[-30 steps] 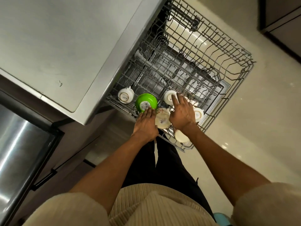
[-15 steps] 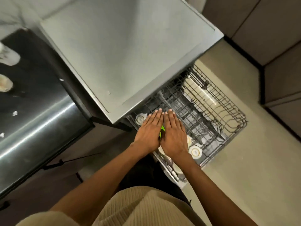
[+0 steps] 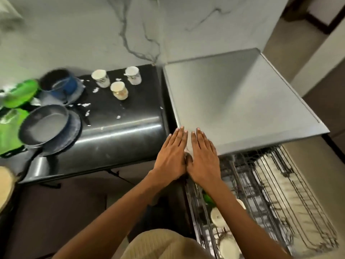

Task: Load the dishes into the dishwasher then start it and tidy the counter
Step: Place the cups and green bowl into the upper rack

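My left hand (image 3: 171, 156) and my right hand (image 3: 203, 157) hover side by side, flat with straight fingers, over the front corner of the steel dishwasher top (image 3: 242, 101). Neither holds anything. Below them the wire rack (image 3: 270, 193) is pulled out and carries white cups (image 3: 217, 215) and a green bowl (image 3: 208, 199), partly hidden by my right forearm. On the black counter (image 3: 121, 131) stand three white cups (image 3: 119, 90), a grey pan (image 3: 44, 126) on dark plates, a blue pot (image 3: 59, 83) and green dishes (image 3: 18, 94).
White crumbs (image 3: 85, 105) lie scattered on the black counter. A marble wall (image 3: 130, 25) rises behind it. A pale round object (image 3: 5, 186) shows at the left edge. Beige floor (image 3: 313, 156) lies right of the rack.
My hands have lifted off the bowls in the rack and risen flat to the dishwasher's top edge. The view has swung up and left, bringing the counter's dishes into sight.
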Motion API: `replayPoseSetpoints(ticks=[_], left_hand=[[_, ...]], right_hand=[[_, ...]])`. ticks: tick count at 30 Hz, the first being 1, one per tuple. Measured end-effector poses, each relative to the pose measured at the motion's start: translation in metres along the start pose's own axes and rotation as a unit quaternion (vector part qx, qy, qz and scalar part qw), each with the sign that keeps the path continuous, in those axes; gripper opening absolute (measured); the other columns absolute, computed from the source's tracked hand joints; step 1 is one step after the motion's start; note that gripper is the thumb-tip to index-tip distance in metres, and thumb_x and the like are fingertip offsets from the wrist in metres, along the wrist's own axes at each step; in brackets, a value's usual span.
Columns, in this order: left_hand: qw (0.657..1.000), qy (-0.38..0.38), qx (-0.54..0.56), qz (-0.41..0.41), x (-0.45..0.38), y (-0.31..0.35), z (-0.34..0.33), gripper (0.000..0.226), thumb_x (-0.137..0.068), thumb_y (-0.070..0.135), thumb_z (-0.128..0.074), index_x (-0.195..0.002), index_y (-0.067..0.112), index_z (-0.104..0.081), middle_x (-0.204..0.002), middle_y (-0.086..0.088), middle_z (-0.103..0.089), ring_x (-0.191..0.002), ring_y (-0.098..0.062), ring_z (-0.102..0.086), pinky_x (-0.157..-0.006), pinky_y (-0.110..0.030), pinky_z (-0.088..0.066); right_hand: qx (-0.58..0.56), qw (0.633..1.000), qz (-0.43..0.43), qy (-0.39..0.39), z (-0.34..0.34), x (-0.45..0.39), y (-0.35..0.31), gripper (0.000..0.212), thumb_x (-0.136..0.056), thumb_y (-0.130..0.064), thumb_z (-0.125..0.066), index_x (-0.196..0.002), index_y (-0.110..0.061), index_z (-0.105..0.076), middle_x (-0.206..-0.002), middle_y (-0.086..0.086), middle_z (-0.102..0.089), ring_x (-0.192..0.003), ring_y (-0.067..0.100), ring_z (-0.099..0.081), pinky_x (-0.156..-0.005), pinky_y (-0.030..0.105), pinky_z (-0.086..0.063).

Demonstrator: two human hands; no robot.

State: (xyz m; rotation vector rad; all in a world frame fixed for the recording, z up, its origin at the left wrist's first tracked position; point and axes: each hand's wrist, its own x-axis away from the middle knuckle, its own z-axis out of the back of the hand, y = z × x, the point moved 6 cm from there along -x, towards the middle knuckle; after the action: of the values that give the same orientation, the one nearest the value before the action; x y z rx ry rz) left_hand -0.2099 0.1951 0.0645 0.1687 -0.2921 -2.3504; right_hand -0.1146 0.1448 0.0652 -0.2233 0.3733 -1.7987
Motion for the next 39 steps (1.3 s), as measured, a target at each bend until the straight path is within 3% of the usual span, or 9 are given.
replayPoseSetpoints(ticks=[2,6,16,22,26,29,34,36,39], left_hand=[[0.999,0.019,0.013,0.029,0.003,-0.029,0.012,0.074,-0.093,0.036,-0.022,-0.159,0.009,-0.002,-0.166,-0.009,0.006,-0.153,-0.018,0.009,-0.126,-0.039,-0.003],[0.996,0.033,0.043,0.073,0.002,-0.089,0.026,0.077,-0.093,0.03,-0.037,-0.159,0.008,-0.004,-0.167,-0.009,0.004,-0.153,-0.018,0.009,-0.126,-0.039,-0.005],[0.987,0.057,0.076,0.128,-0.044,-0.247,0.063,0.077,-0.095,0.023,-0.044,-0.159,0.009,-0.005,-0.167,-0.008,0.003,-0.154,-0.018,0.007,-0.125,-0.039,-0.004],[0.98,0.054,0.122,0.146,-0.071,-0.314,0.081,0.082,-0.093,0.021,-0.049,-0.159,0.009,-0.002,-0.166,-0.007,0.005,-0.153,-0.018,0.007,-0.125,-0.035,0.001],[0.977,0.042,0.142,0.156,-0.086,-0.341,0.086,0.084,-0.084,0.026,-0.035,-0.158,0.006,-0.003,-0.166,-0.009,0.002,-0.154,-0.021,0.006,-0.123,-0.032,0.003],[0.974,0.052,0.151,0.162,-0.094,-0.358,0.086,0.08,-0.089,0.009,-0.043,-0.158,0.007,-0.005,-0.166,-0.009,0.001,-0.154,-0.021,0.004,-0.124,-0.033,0.001],[0.957,0.055,0.231,0.167,-0.102,-0.375,0.082,0.083,-0.083,-0.005,-0.046,-0.158,0.009,-0.012,-0.166,-0.011,-0.009,-0.153,-0.022,-0.01,-0.123,-0.029,-0.01],[0.944,0.058,0.285,0.158,-0.104,-0.375,0.086,0.083,-0.08,-0.01,-0.045,-0.157,0.011,-0.02,-0.163,-0.008,-0.022,-0.151,-0.014,-0.02,-0.12,-0.021,-0.013],[0.925,0.069,0.353,0.126,-0.105,-0.372,0.091,0.077,-0.075,-0.017,-0.045,-0.147,0.01,-0.036,-0.134,0.009,-0.047,-0.117,0.022,-0.039,-0.1,-0.002,-0.029]], right_hand=[[-0.002,1.0,0.029,0.001,-0.007,-0.017,-0.024,0.074,-0.101,-0.037,-0.047,-0.161,-0.016,-0.01,-0.169,0.007,-0.004,-0.156,0.019,-0.003,-0.127,0.038,-0.006],[-0.006,0.997,0.073,-0.007,-0.025,-0.057,-0.07,0.076,-0.103,-0.041,-0.047,-0.162,-0.017,-0.005,-0.169,0.004,0.001,-0.156,0.017,0.002,-0.124,0.033,0.003],[-0.018,0.993,0.119,-0.01,-0.062,-0.183,-0.178,0.073,-0.101,-0.034,-0.052,-0.161,-0.013,-0.015,-0.169,0.007,-0.009,-0.156,0.018,-0.005,-0.126,0.035,-0.004],[-0.06,0.992,0.114,-0.014,-0.073,-0.241,-0.22,0.062,-0.097,-0.015,-0.059,-0.155,-0.01,-0.037,-0.162,0.008,-0.033,-0.15,0.02,-0.028,-0.122,0.029,-0.017],[-0.048,0.993,0.107,-0.017,-0.077,-0.267,-0.234,0.054,-0.094,-0.013,-0.06,-0.146,-0.012,-0.048,-0.148,0.009,-0.05,-0.137,0.026,-0.045,-0.109,0.045,-0.044],[-0.018,0.995,0.091,-0.03,-0.087,-0.284,-0.238,0.052,-0.092,-0.016,-0.059,-0.144,-0.017,-0.049,-0.137,0.009,-0.051,-0.12,0.029,-0.052,-0.095,0.045,-0.05],[0.031,0.996,0.057,-0.064,-0.105,-0.305,-0.238,0.053,-0.094,-0.021,-0.06,-0.145,-0.023,-0.042,-0.131,0.008,-0.043,-0.113,0.026,-0.051,-0.09,0.041,-0.051],[0.027,0.996,0.044,-0.078,-0.113,-0.308,-0.237,0.051,-0.095,-0.021,-0.059,-0.144,-0.024,-0.042,-0.129,0.008,-0.043,-0.112,0.026,-0.051,-0.089,0.042,-0.052],[0.0,0.996,0.022,-0.089,-0.12,-0.309,-0.235,0.043,-0.096,-0.019,-0.059,-0.136,-0.021,-0.044,-0.127,0.007,-0.042,-0.107,0.026,-0.052,-0.083,0.044,-0.054]])
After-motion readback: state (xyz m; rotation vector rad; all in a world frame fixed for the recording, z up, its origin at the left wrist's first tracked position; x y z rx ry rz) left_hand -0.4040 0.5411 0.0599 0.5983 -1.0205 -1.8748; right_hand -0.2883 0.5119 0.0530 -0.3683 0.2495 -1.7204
